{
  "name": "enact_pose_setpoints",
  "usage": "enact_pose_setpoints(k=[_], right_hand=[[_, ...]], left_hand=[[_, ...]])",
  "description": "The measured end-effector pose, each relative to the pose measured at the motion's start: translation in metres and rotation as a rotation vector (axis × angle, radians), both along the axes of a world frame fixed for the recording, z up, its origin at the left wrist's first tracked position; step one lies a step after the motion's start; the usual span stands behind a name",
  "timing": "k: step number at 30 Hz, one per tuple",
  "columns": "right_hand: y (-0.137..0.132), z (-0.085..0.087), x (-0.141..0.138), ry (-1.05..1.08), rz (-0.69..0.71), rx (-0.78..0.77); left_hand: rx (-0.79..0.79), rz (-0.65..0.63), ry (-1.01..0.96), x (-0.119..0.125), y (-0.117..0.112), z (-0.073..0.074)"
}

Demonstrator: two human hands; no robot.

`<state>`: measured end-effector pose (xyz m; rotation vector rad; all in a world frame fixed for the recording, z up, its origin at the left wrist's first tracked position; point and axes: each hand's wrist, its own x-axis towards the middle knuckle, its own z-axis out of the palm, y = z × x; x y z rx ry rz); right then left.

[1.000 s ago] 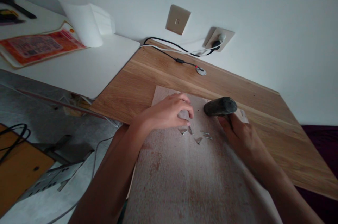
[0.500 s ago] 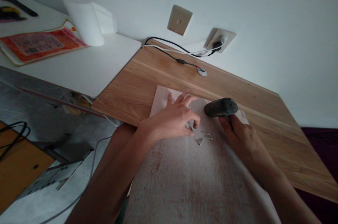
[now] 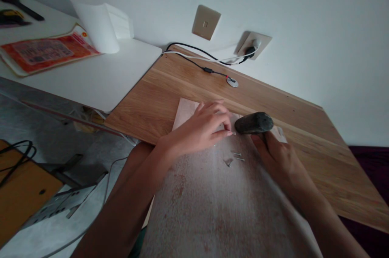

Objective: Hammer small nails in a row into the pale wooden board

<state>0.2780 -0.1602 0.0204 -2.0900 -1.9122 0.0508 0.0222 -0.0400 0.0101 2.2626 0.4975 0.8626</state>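
My left hand (image 3: pixel 209 126) is closed in a pinch, with the small head of a nail (image 3: pixel 234 133) showing at its thumb and fingertip. The rest of that nail is hidden. In my right hand (image 3: pixel 275 150) is a hammer (image 3: pixel 253 123), its dark head lying low over the far part of a whitish, worn board (image 3: pixel 209 201). Several loose nails (image 3: pixel 238 156) lie on the board between my hands, just below the left thumb. The hammer's handle is mostly covered by my right fingers.
The board rests on a wooden desk (image 3: pixel 142 99). Cables (image 3: pixel 194 57) run along the wall to a socket (image 3: pixel 255 45). On the left, a white table (image 3: pixel 91 83) bears a red-orange packet (image 3: pixel 42 53), a white roll (image 3: pixel 101 29) and a dark tool (image 3: pixel 22 4).
My left hand has moved a little to the right, towards the hammer head, and its spread fingers have drawn together, pinching a nail. My right hand and the hammer stay where they were.
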Motion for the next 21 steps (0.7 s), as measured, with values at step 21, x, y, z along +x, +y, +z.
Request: enact_pose_setpoints(k=[21], right_hand=[[0.0, 0.001, -0.002, 0.006, -0.001, -0.013]], left_hand=[[-0.089, -0.044, -0.096, 0.026, 0.048, 0.001]])
